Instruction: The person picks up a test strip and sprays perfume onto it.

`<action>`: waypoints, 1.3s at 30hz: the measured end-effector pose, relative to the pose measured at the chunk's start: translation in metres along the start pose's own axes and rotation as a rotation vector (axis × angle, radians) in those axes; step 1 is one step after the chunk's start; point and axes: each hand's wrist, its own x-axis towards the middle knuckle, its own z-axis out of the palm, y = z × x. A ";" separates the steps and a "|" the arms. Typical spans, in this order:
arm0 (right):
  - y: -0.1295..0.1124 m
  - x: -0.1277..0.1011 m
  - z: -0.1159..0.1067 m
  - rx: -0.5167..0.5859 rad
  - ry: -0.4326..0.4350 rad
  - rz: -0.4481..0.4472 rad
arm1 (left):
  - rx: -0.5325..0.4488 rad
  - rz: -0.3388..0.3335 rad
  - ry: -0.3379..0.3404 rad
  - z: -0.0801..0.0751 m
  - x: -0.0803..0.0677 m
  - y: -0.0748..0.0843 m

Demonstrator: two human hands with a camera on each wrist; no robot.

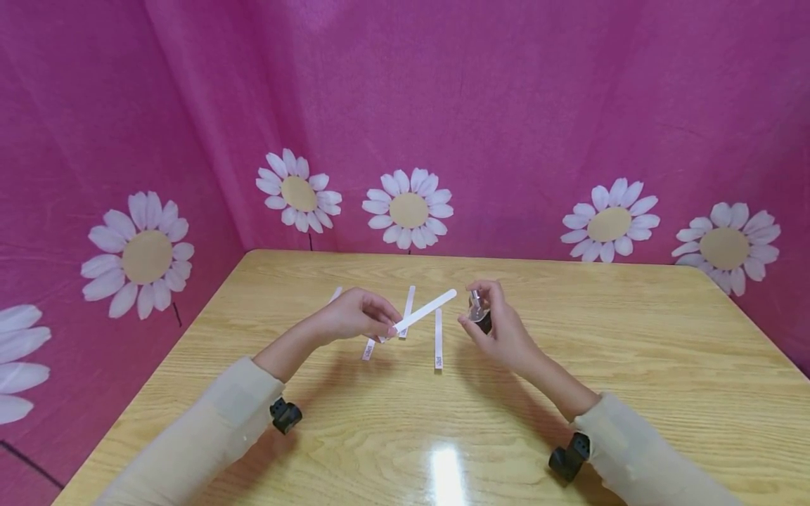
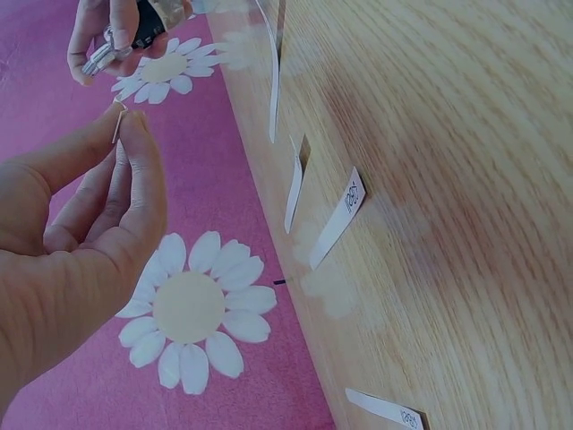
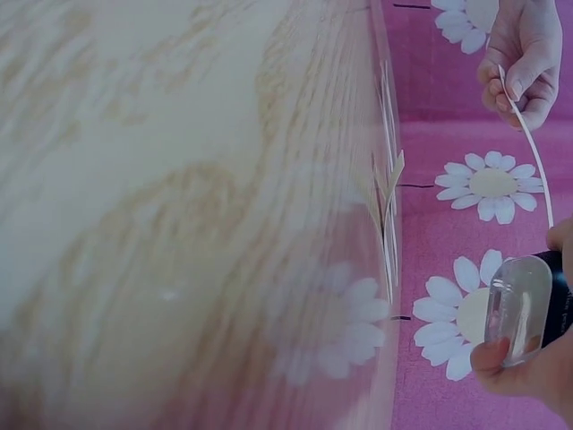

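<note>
Between thumb and fingertips, my left hand [image 1: 357, 316] pinches one end of a white paper strip [image 1: 430, 309]. The strip slants up to the right, its rounded far end near the bottle. My right hand [image 1: 506, 337] grips a small perfume bottle [image 1: 479, 320] with a silver spray top, a forefinger at that top. In the right wrist view the bottle [image 3: 519, 309] shows a clear, rounded base and a dark side. Several more paper strips lie on the table below the hands, among them one upright strip [image 1: 439, 344] and a labelled strip [image 2: 340, 219].
The wood-grain table [image 1: 354, 450] carries a bright light reflection near its front. A pink curtain [image 1: 506, 105] with large white daisies stands behind it and along the left side. Small black cameras hang at both sleeves, such as the right wrist camera [image 1: 569, 457].
</note>
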 end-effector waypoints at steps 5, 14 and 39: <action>0.002 0.000 0.001 -0.033 -0.016 -0.002 | -0.001 0.006 0.004 0.000 0.000 -0.001; 0.000 0.000 0.000 0.041 -0.023 0.094 | -0.032 -0.003 0.004 0.002 0.000 -0.003; 0.006 -0.003 -0.006 -0.039 -0.022 0.024 | 0.009 -0.028 0.042 -0.006 -0.006 -0.015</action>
